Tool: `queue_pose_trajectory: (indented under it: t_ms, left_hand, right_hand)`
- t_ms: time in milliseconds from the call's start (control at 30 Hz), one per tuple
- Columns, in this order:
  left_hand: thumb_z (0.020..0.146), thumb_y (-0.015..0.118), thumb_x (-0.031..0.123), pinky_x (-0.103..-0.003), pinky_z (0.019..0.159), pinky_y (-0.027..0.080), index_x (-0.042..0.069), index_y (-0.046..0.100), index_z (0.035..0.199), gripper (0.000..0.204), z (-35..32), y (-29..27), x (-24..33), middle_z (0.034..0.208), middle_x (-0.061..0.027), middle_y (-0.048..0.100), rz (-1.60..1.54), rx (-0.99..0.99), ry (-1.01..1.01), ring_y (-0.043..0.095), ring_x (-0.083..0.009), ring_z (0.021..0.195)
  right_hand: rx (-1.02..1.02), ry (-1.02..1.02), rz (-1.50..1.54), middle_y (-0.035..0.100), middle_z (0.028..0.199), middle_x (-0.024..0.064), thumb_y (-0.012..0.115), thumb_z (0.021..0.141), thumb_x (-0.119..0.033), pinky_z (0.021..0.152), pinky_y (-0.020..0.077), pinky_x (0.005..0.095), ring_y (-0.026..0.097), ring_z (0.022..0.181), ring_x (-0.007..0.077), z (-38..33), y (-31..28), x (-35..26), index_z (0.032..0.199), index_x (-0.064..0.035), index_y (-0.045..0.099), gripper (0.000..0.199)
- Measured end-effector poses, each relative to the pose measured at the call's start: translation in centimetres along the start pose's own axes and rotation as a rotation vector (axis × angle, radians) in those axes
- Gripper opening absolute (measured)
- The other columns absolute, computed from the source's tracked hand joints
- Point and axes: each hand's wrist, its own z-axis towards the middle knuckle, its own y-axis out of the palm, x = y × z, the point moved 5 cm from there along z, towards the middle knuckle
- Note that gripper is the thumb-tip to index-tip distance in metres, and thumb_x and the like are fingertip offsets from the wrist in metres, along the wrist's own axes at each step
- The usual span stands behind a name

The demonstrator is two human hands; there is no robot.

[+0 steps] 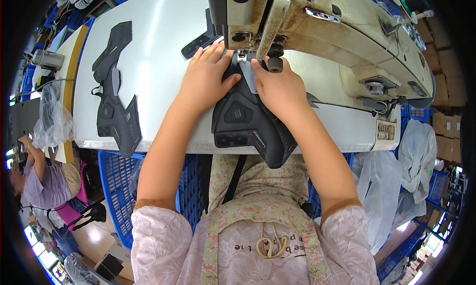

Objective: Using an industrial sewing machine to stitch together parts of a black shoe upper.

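A black shoe upper [238, 114] with raised panels and small red marks lies under the sewing machine's presser foot [242, 57]. Its lower part hangs over the table's front edge. My left hand [206, 79] is flat on the left side of the upper, fingers stretched out and thumb apart. On the other side, my right hand [281, 89] grips the upper beside a grey strip [249, 76], its thumb close to the presser foot. The machine's screw knob partly hides the right fingers. A second black upper [119, 96] lies flat on the left of the table.
The sewing machine's arm [357, 42] spans the upper right, over the white table [158, 17]. Another dark piece [201, 42] lies beyond my left hand. A blue crate [116, 195] stands below the table's front edge. At far left, a person [47, 178] sits near a plastic bag [49, 116].
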Motion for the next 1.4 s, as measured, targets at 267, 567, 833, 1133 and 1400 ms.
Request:
queue_pose_trajectory:
  t_ms: [267,567,833,1133,1400]
  left_hand:
    - [0.084,0.070,0.032,-0.043,0.105,0.039,-0.001,0.062,0.122,0.051,-1.5,-0.3,4.0,0.128,-0.0126,0.061,0.155,0.038,-0.132,0.053,-0.0297,0.123]
    - [0.090,0.064,0.028,-0.058,0.116,0.022,0.010,0.055,0.137,0.051,-0.6,-1.0,-1.1,0.138,-0.0063,0.056,0.038,-0.163,0.128,0.047,-0.0259,0.131]
    - [0.088,0.062,0.011,-0.060,0.114,0.022,0.011,0.061,0.128,0.040,0.4,-1.8,-1.3,0.128,-0.0069,0.060,-0.009,-0.221,0.137,0.049,-0.0268,0.126]
    - [0.087,0.059,0.003,-0.054,0.109,0.033,0.017,0.067,0.119,0.036,0.0,-1.0,-2.8,0.136,-0.0079,0.058,-0.114,-0.191,0.112,0.046,-0.0272,0.135]
    - [0.083,0.060,0.001,-0.043,0.104,0.038,0.016,0.072,0.111,0.033,0.4,-0.8,-3.9,0.129,-0.0083,0.062,-0.219,-0.171,0.162,0.049,-0.0285,0.131]
  right_hand:
    - [0.008,0.003,0.029,0.063,0.098,0.0083,0.064,0.083,-0.014,0.069,0.0565,0.0411,0.060,0.093,0.0289,0.1,-0.6,-0.1,0.109,-0.0109,0.069,0.027]
    - [-0.127,-0.076,0.046,0.068,0.112,0.0044,0.063,0.076,-0.006,0.081,0.0569,0.0408,0.058,0.117,0.0288,-1.6,-1.9,0.9,0.119,-0.0165,0.068,0.045]
    - [-0.159,-0.177,0.064,0.063,0.125,0.0021,0.068,0.082,-0.016,0.082,0.0579,0.0391,0.054,0.125,0.0287,-2.1,-1.5,0.9,0.121,-0.0218,0.067,0.040]
    - [-0.110,-0.158,0.129,0.060,0.125,0.0070,0.068,0.085,-0.022,0.082,0.0578,0.0396,0.051,0.123,0.0300,-2.8,-0.8,-0.3,0.124,-0.0173,0.065,0.039]
    - [-0.123,-0.062,0.253,0.058,0.125,0.0114,0.073,0.078,-0.026,0.084,0.0567,0.0419,0.049,0.124,0.0339,-2.5,-1.4,-1.0,0.126,-0.0151,0.064,0.050]
